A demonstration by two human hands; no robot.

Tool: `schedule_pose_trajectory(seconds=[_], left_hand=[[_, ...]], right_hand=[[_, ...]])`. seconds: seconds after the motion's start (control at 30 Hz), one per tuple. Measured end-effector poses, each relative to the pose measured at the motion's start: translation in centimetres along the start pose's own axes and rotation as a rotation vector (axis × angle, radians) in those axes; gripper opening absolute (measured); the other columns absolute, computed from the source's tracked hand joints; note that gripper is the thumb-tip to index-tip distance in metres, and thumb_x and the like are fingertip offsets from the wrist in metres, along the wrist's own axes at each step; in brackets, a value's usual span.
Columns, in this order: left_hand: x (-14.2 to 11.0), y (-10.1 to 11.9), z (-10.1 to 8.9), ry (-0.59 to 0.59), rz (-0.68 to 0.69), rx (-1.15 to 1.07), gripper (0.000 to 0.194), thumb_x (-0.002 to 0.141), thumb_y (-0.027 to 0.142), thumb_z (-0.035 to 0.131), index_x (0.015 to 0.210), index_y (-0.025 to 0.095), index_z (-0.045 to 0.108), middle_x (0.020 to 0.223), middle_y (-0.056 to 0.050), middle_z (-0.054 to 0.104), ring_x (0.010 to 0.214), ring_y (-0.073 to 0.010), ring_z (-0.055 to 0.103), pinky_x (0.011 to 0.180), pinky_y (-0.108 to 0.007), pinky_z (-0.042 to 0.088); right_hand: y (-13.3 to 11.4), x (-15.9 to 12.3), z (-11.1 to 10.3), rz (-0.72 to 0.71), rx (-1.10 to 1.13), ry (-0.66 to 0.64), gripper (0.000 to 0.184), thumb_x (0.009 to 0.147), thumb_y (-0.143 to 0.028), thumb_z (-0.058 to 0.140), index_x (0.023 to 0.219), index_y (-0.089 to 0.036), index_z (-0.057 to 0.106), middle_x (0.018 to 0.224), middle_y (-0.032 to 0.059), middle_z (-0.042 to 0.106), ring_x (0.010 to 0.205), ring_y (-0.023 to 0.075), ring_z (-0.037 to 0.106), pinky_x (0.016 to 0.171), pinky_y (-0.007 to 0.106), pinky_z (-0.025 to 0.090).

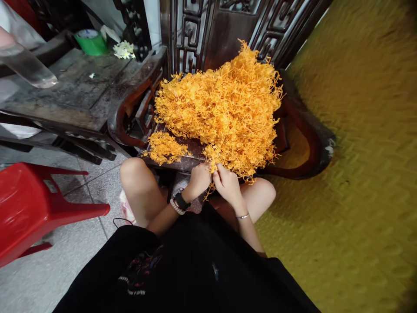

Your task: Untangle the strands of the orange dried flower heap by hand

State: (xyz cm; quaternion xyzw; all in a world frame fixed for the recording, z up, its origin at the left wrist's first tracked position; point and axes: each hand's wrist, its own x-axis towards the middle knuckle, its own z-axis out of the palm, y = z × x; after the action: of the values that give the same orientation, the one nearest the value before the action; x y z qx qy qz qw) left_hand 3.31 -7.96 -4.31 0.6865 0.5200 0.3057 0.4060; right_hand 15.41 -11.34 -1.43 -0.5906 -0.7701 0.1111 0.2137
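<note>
A large heap of orange, thread-like, branching sprigs (221, 108) covers most of a dark carved wooden chair's seat (195, 148). To its left on the same seat lies a smaller bunch of orange sprigs (167, 148). At the heap's front edge, my left hand (199, 179) and my right hand (225, 181) meet with fingers closed on an orange sprig (213, 166). Some of its strands hang below, between my hands. My fingertips are partly hidden, so the exact grip of each is hard to see.
The chair's curved right arm (321, 150) borders a yellow textured surface (358, 208). At left stand a red plastic stool (29, 204) and a dark wooden table (74, 95) bearing a green tape roll (91, 42) and white flowers (124, 50). Another person's arm shows with a clear cylinder (31, 65).
</note>
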Motion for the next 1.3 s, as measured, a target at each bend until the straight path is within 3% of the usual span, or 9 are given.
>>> schedule_pose_trajectory(seconds=[0.17, 0.27, 0.43, 0.53, 0.73, 0.87, 0.97, 1.1, 1.3], left_hand=[[-0.1, 0.3, 0.6, 0.011, -0.082, -0.058, 0.017, 0.077, 0.012, 0.052, 0.062, 0.018, 0.055, 0.083, -0.013, 0.064, 0.089, -0.0274, 0.057, 0.09, -0.037, 0.039], [0.0, 0.4, 0.8, 0.005, -0.096, -0.095, 0.016, 0.076, 0.01, 0.051, 0.062, 0.018, 0.055, 0.082, -0.013, 0.064, 0.093, -0.0283, 0.056, 0.094, -0.039, 0.037], [0.4, -0.2, -0.2, 0.015, -0.036, -0.209, 0.011, 0.079, 0.015, 0.053, 0.083, 0.019, 0.062, 0.1, -0.011, 0.065, 0.107, -0.0256, 0.054, 0.103, -0.036, 0.033], [0.0, -0.1, -1.3, 0.084, 0.024, -0.426, 0.022, 0.081, 0.018, 0.053, 0.101, 0.02, 0.061, 0.113, -0.008, 0.062, 0.112, -0.0214, 0.053, 0.104, -0.033, 0.033], [-2.3, 1.9, -2.7, -0.034, 0.02, -0.592, 0.026, 0.077, 0.038, 0.062, 0.092, 0.017, 0.066, 0.095, -0.007, 0.067, 0.09, -0.0205, 0.061, 0.08, -0.027, 0.046], [-2.4, 1.8, -2.9, 0.117, -0.051, -0.443, 0.024, 0.072, 0.039, 0.068, 0.076, 0.015, 0.068, 0.076, -0.004, 0.067, 0.072, -0.0168, 0.059, 0.07, -0.026, 0.045], [-1.6, 0.8, -3.5, 0.091, -0.136, -0.545, 0.033, 0.076, 0.044, 0.061, 0.061, 0.014, 0.064, 0.062, -0.002, 0.063, 0.064, -0.0145, 0.057, 0.066, -0.026, 0.045], [-1.3, 0.0, -4.6, -0.062, -0.282, -0.824, 0.032, 0.067, 0.045, 0.069, 0.068, 0.013, 0.068, 0.07, -0.004, 0.068, 0.072, -0.0152, 0.061, 0.074, -0.03, 0.049], [-1.3, 0.1, -3.9, -0.053, -0.334, -0.871, 0.036, 0.065, 0.047, 0.071, 0.068, 0.012, 0.067, 0.066, -0.001, 0.064, 0.065, -0.011, 0.057, 0.065, -0.025, 0.047]], right_hand=[[-0.5, 0.0, 0.6, 0.044, -0.107, 0.029, 0.028, 0.09, -0.044, 0.045, 0.087, -0.017, 0.052, 0.059, 0.0047, 0.06, 0.052, 0.0197, 0.054, 0.052, 0.027, 0.026], [-0.7, 0.1, 1.1, 0.107, -0.156, 0.108, 0.032, 0.092, -0.044, 0.041, 0.088, -0.016, 0.055, 0.055, 0.0048, 0.06, 0.049, 0.0185, 0.053, 0.051, 0.027, 0.024], [-0.4, -0.2, 1.3, 0.093, -0.041, 0.147, 0.034, 0.095, -0.036, 0.032, 0.085, -0.017, 0.058, 0.054, 0.0038, 0.058, 0.046, 0.0167, 0.049, 0.051, 0.027, 0.026], [-0.1, -0.8, 1.1, 0.067, -0.004, 0.125, 0.038, 0.095, -0.029, 0.025, 0.076, -0.018, 0.057, 0.051, 0.0037, 0.055, 0.044, 0.0165, 0.046, 0.052, 0.029, 0.026], [-0.5, -1.2, 0.9, 0.062, -0.096, 0.067, 0.03, 0.093, -0.027, 0.032, 0.09, -0.015, 0.059, 0.059, 0.0058, 0.062, 0.048, 0.0171, 0.052, 0.052, 0.028, 0.028], [-1.2, -0.7, 0.5, -0.009, -0.17, -0.027, 0.028, 0.093, -0.029, 0.037, 0.099, -0.012, 0.058, 0.077, 0.0134, 0.068, 0.061, 0.0213, 0.06, 0.053, 0.029, 0.029], [-1.5, -0.3, 0.1, -0.046, -0.139, -0.049, 0.029, 0.095, -0.036, 0.036, 0.098, -0.015, 0.056, 0.082, 0.0132, 0.068, 0.067, 0.0219, 0.061, 0.054, 0.029, 0.03], [-1.7, -0.5, 0.3, -0.046, -0.033, -0.019, 0.028, 0.097, -0.033, 0.032, 0.092, -0.017, 0.054, 0.074, 0.0093, 0.066, 0.063, 0.0195, 0.059, 0.055, 0.028, 0.03], [-1.8, -0.6, 1.1, -0.068, -0.045, -0.009, 0.025, 0.095, -0.027, 0.034, 0.097, -0.016, 0.056, 0.082, 0.0107, 0.068, 0.068, 0.0194, 0.06, 0.059, 0.028, 0.032]])
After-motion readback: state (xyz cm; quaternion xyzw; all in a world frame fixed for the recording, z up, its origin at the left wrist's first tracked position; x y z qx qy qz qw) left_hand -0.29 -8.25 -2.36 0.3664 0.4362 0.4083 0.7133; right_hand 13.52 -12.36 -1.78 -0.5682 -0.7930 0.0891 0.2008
